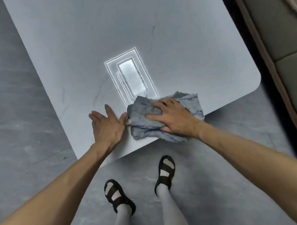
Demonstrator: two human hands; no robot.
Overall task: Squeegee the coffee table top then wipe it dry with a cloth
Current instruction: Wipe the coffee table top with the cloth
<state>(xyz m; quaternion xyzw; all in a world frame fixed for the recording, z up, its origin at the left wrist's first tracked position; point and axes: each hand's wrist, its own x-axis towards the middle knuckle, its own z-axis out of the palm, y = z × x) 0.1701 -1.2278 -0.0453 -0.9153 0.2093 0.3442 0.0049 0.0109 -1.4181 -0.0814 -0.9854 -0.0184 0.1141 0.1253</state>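
Observation:
A pale grey coffee table top [91, 46] fills the upper half of the head view. A crumpled grey cloth with blue stripes [141, 128] lies on the table's near edge. My right hand [172, 117] presses flat on the cloth, fingers spread. My left hand [106, 125] rests flat on the bare table just left of the cloth, fingers straight, its thumb touching the cloth's edge. A bright rectangular light reflection [132, 75] shines on the table just beyond the cloth. No squeegee is in view.
A sofa with a wooden base [282, 39] runs along the right side, close to the table's rounded corner [257, 81]. Grey tiled floor [17, 110] surrounds the table. My feet in black sandals [163, 174] stand at the near edge.

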